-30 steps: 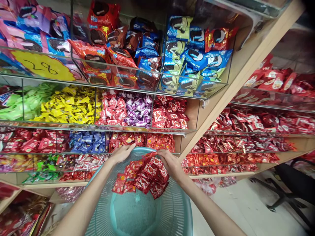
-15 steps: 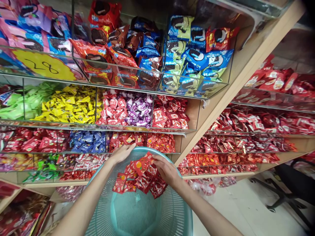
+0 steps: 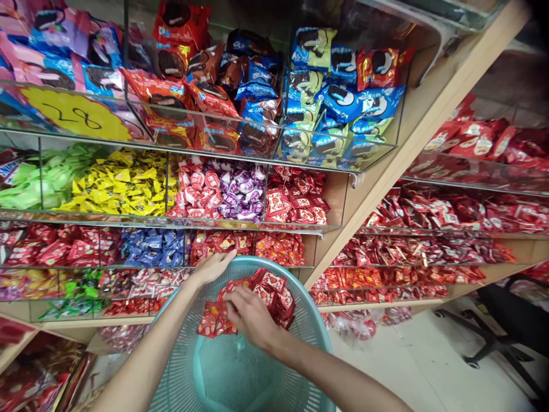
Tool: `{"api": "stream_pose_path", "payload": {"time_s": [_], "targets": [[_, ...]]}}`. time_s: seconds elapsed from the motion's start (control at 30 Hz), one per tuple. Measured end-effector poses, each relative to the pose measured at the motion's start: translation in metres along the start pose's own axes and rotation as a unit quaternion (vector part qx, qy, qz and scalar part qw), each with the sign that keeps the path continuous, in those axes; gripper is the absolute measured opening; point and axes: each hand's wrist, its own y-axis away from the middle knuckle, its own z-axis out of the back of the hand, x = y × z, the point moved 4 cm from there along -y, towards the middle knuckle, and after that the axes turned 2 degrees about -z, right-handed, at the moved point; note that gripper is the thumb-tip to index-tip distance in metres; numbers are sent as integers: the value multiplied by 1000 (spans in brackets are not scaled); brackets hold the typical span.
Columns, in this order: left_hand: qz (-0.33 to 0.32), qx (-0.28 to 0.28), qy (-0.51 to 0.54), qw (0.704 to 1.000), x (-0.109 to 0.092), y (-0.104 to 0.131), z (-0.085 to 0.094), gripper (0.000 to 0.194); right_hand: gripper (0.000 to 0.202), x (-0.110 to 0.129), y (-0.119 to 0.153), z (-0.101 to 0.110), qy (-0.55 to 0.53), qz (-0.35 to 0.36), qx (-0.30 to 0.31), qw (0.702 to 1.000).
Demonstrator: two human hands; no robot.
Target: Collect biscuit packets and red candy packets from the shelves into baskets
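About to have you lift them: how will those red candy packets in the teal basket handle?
Red candy packets look small and loose, so probably light and prone to spilling. Glossy wrappers likely slip. The right hand rests on the pile.

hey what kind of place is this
Most likely a candy or snack shop: tiered clear bins full of wrapped sweets, a yellow price tag reading 28, and a teal basket holding red candy packets.

Tiered wooden shelves [image 3: 398, 166] filling upper frame, glass-fronted bins of cookie packs [image 3: 343, 103], yellow candies [image 3: 120, 183], red sweets [image 3: 295, 197]
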Motion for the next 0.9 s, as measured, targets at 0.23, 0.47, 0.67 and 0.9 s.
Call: {"api": "stream_pose_path", "payload": {"time_s": [0.23, 0.47, 0.67, 0.9], "targets": [[-1, -2, -11, 1000, 3, -2, 0, 75, 6, 26, -16, -53, 199, 122, 62, 970], [4, 1, -3, 1000, 3, -2, 0, 74, 11, 44, 1, -114, 210, 166, 83, 960], [-14, 3, 9, 1000, 4, -2, 1, 73, 10, 30, -8, -116, 225, 126, 101, 961], [-3, 2, 13, 1000, 3, -1, 1, 73, 10, 32, -2, -108, 227, 126, 99, 961]]}}
